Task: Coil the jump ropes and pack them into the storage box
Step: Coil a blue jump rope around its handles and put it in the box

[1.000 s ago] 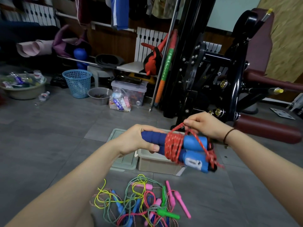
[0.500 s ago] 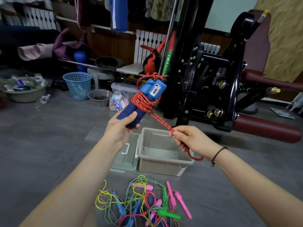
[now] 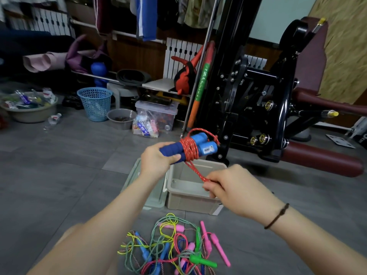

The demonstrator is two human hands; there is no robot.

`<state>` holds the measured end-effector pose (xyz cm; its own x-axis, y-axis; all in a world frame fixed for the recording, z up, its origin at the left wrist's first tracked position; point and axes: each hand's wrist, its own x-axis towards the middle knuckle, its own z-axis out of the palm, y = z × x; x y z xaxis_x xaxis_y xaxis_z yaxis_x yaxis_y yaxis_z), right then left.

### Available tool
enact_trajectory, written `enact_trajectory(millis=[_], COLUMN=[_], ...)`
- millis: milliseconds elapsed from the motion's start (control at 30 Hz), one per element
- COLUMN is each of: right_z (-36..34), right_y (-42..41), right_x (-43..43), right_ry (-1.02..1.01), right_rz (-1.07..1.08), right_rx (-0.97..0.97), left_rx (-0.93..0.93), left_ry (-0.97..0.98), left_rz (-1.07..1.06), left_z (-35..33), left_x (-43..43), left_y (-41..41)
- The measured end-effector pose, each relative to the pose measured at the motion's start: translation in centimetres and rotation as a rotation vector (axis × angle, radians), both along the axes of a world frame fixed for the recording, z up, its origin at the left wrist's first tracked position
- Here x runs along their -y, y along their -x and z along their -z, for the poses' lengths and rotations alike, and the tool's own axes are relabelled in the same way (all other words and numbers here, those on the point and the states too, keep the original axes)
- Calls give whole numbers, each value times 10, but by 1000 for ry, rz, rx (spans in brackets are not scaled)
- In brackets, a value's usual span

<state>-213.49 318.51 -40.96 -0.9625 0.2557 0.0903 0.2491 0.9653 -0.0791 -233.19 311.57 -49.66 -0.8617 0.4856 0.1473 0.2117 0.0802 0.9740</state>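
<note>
Head view: left hand grips the paired blue handles above the open storage box. Right hand pinches the red rope by its loose end below the wraps. Pulled taut and tucked under a turn, that end should lock the coil. Other ropes lie tangled on the floor.

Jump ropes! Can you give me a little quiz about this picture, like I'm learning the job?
1. True or false: the left hand holds the blue handles, with the red rope wound round them.
2. Which hand pinches the rope's loose end? A: left. B: right hand.
3. Fill the gap: the box stands open, its lid lying ____ it.

Key: 1 true; 2 B; 3 beside.
</note>
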Motion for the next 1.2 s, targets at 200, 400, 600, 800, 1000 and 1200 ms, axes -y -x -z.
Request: enact_trajectory(millis=[200,400,600,800,1000,1200], right_z=[-41,-54,-35,-9,-8,-1], right_y=[12,30,28,23,19,18], right_x=[-7,-54,-91,-103,-106,-108], right_ry=[-248,-145,160,380,492,554], right_rz=[-51,-51,41,67,4,94], right_rx=[25,86,66,72,172,115], left_rx=[-405,-514,-231,-21,55,133], left_ry=[255,257,158,204,238,159], left_rz=[295,588,801,918,991,1019], left_z=[5,3,-9,-16,-15,-17], left_x=[-8,-5,5,17,20,23], left_y=[-29,-27,-22,-12,-3,-3])
